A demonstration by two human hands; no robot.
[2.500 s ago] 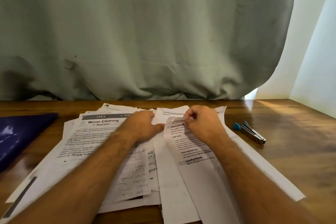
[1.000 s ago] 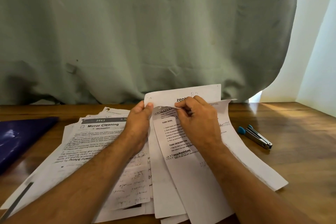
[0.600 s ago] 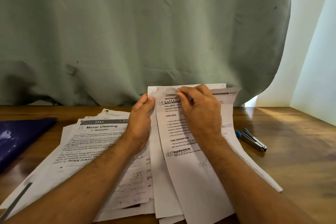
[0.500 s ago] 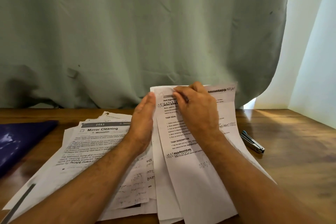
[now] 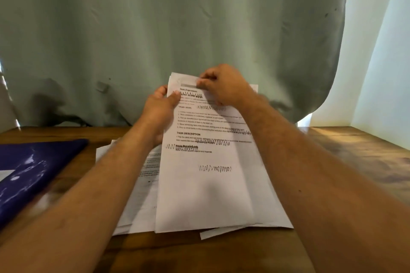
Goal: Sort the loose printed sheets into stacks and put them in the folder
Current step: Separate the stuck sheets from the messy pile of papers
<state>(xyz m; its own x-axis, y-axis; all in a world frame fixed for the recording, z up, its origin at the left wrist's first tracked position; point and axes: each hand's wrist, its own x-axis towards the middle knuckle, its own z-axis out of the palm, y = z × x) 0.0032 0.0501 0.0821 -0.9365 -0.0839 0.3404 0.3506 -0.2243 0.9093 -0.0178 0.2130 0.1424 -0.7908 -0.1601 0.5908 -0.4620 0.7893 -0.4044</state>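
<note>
Folder (image 5: 33, 175), dark blue and glossy with light glare on its cover, lies flat on the wooden surface (image 5: 359, 162) to the left of the lifted printed sheets (image 5: 206, 184), and the picture's left edge cuts it off. A pale corner of something shows at its left side, too little to identify. Between the folder and the lifted sheets, more loose sheets (image 5: 144, 195) lie on the surface, largely covered by the left forearm; their print is blurred.

The lifted printed sheets are white, several layered together and raised at the far end, with the near ends resting on the surface. The front page carries black text with headings "TASK GOAL" and "TASK DESCRIPTION", a grey bar near the top and scribbled zigzag pen marks; the smaller lines cannot be read. How many sheets are in the bundle cannot be told.

The left hand (image 5: 160, 111) grips the bundle's left edge near the top, thumb on the front page and fingers behind. The right hand (image 5: 224, 86), right of it, is curled and pinches the top edge of the front page. Behind the sheets hangs a grey-green curtain (image 5: 177, 24).
</note>
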